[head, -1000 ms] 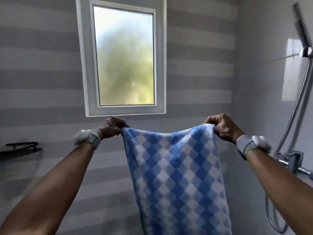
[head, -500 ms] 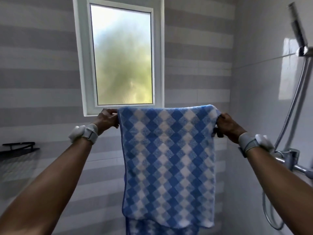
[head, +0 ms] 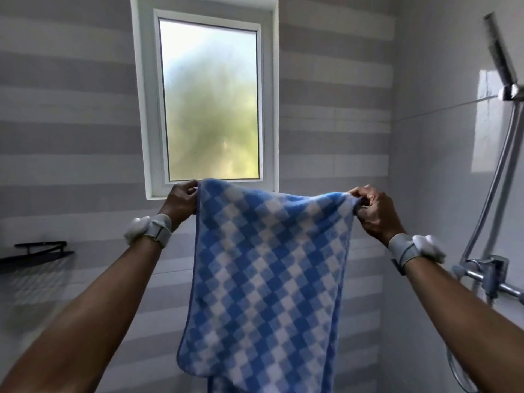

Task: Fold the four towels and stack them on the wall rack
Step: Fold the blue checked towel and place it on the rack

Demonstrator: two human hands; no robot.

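A blue and white checked towel (head: 266, 279) hangs in front of me, doubled over, with its front layer ending near the bottom of the frame and a back layer showing below it. My left hand (head: 181, 201) pinches its top left corner and my right hand (head: 373, 212) pinches its top right corner, both at about chest height below the window. The top edge sags slightly between them. A black wall rack (head: 39, 252) is fixed to the striped wall at the far left; nothing shows on it.
A frosted window (head: 209, 100) sits in the grey-striped wall straight ahead. On the right wall are a shower head on a rail (head: 502, 58), a hose, and a chrome mixer tap (head: 490, 275) close to my right forearm.
The towel went from hanging single to being doubled over; its top edge then dropped a little and sagged, and the front layer now hangs looser and skewed to the left.
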